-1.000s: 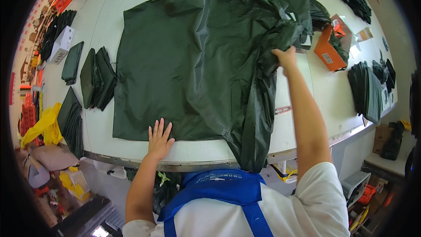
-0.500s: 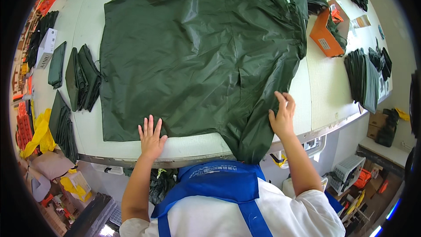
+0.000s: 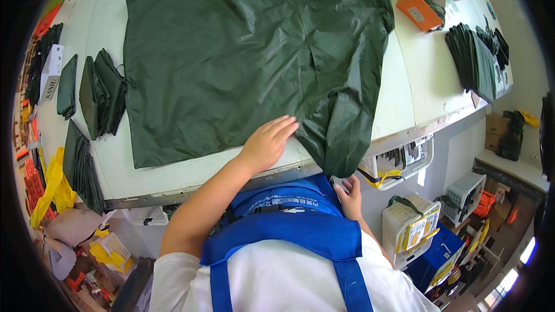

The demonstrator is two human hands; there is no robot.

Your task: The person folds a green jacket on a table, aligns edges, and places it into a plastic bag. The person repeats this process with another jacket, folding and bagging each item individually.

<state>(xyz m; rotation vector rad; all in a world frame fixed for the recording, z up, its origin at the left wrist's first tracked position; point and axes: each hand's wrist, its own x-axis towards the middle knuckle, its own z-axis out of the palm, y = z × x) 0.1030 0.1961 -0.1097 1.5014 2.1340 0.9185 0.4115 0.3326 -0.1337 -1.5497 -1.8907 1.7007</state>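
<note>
A large dark green garment of shiny, raincoat-like fabric (image 3: pixel 231 69) lies spread and wrinkled over the white table (image 3: pixel 165 179). Its narrow lower-right part (image 3: pixel 347 138), which looks like a sleeve, reaches over the table's front edge. My left hand (image 3: pixel 269 144) rests at the garment's near edge beside this part, fingers stretched out and touching the fabric. Below the table edge, just under the sleeve-like end, is my right hand (image 3: pixel 350 196). Its fingers are apart and slightly bent, with nothing visible in them.
Folded dark green pieces (image 3: pixel 104 95) lie along the table's left side, near a white box (image 3: pixel 51 72). At the far right stand an orange carton (image 3: pixel 419 6) and a stack of folded green pieces (image 3: pixel 471 60). A white basket (image 3: pixel 399 164) sits under the table's front edge.
My left hand has moved right along the garment's near edge. My right hand has left the garment's right side and dropped below the table edge. The view has shifted slightly.
</note>
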